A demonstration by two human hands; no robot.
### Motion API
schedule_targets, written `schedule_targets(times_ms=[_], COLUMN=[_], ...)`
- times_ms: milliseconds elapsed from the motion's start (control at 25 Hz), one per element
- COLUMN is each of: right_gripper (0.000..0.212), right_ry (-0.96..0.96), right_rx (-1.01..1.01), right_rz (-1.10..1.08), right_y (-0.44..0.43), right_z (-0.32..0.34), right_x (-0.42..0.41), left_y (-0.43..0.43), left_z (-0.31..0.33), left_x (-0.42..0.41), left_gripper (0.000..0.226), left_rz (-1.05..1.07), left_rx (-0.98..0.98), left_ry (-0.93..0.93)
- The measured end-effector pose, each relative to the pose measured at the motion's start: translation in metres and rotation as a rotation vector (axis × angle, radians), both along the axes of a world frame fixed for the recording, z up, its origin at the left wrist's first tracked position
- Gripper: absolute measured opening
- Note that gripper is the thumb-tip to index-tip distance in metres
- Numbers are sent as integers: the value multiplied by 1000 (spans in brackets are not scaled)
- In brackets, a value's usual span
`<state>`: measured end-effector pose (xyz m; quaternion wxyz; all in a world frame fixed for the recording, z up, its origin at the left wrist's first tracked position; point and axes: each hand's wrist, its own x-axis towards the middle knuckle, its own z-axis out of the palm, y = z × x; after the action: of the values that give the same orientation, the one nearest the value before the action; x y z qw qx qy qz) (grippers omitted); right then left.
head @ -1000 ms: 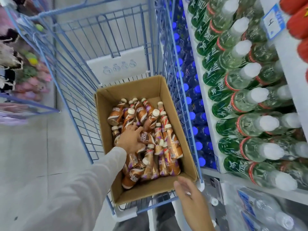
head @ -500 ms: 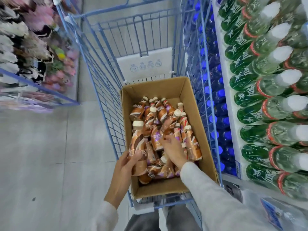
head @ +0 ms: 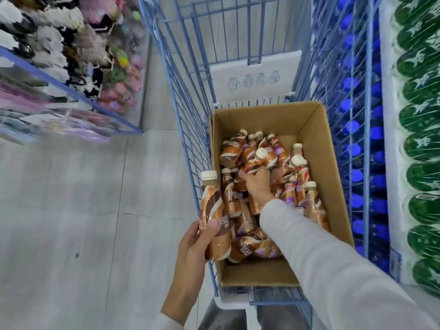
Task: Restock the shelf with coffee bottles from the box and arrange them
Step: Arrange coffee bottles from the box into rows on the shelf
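An open cardboard box [head: 281, 117] sits inside a blue wire cart and holds several brown coffee bottles [head: 312, 206] with cream caps, lying jumbled. My left hand [head: 192, 244] is shut on one coffee bottle [head: 213, 217], held upright just outside the cart's left side. My right hand [head: 258, 183] reaches into the middle of the box, its fingers closing around another bottle [head: 254, 163] in the pile. My white sleeve covers part of the bottles at the near right.
The blue wire cart [head: 188, 129] surrounds the box. On the right stands a shelf with blue-capped bottles [head: 352, 127] and green bottles [head: 421, 144]. A rack of colourful goods [head: 71, 67] stands at the left. Grey tiled floor [head: 83, 210] lies between them.
My left hand has lifted its bottle out of the box to the cart's left side. My right hand has moved farther up the pile onto another bottle. The view has shifted left.
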<state>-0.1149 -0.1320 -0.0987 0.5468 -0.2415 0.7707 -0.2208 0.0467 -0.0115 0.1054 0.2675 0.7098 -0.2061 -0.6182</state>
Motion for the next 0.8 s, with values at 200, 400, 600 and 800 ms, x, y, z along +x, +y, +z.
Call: schedule_targets(times_ms=[200, 400, 600, 800], right_gripper=[71, 46, 56, 41], right_ry=[-167, -265, -216, -120], right_rx=[-166, -335, -562, -776], right_rz=[-138, -389, -735, -817], right_y=[56, 132, 247, 378], right_z=[123, 236, 317, 397], right_x=[-46, -94, -154, -184], left_y=[-14, -14, 42, 140], left_z=[36, 75, 131, 191], left_x=[-22, -70, -157, -222], left_gripper=[31, 40, 57, 40], left_rz=[-100, -310, -583, -778], left_rx=[-57, -176, -333, -407], left_ry=[46, 118, 210, 352])
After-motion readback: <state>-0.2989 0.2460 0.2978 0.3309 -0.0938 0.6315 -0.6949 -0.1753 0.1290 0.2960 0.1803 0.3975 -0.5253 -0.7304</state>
